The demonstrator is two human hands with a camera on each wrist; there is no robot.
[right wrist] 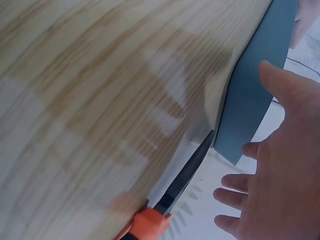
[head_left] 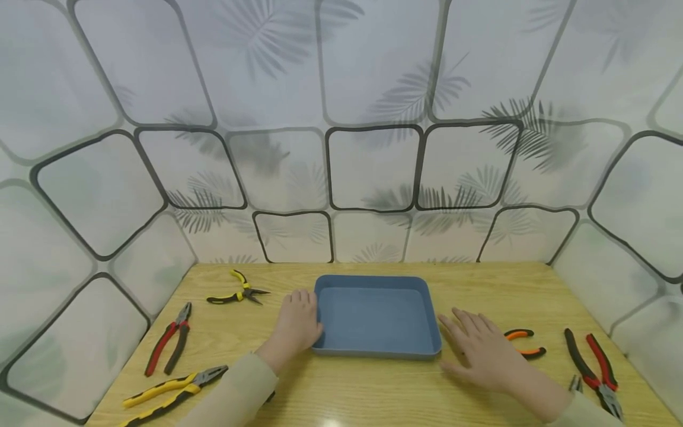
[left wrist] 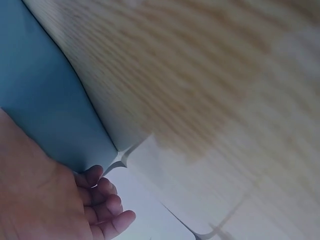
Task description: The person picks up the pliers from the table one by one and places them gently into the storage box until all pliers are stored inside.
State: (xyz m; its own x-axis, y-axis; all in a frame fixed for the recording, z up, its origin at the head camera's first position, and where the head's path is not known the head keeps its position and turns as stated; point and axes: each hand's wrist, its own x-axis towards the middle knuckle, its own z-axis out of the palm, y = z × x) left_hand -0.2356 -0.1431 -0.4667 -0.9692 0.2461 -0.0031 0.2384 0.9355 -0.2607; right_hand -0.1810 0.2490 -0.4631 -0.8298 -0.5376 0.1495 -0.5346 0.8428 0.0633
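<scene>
A shallow blue rectangular tray sits on the wooden table between the hands. My left hand is at its left wall, thumb over the rim and fingers along the outside; in the left wrist view the loosely bent fingers show by the tray's corner. Off the right wall, my right hand is spread with nothing in it, its thumb and fingertips close to the tray. Just beyond that hand lie pliers with orange and black handles. Their dark pointed jaws show in the right wrist view, hidden by the hand in the head view.
On the left lie yellow-and-black pliers, red-and-black pliers and larger yellow-handled pliers. Red-and-black pliers lie at the right, with grey plier tips beside the right sleeve. Patterned cloth encloses the table's back and sides.
</scene>
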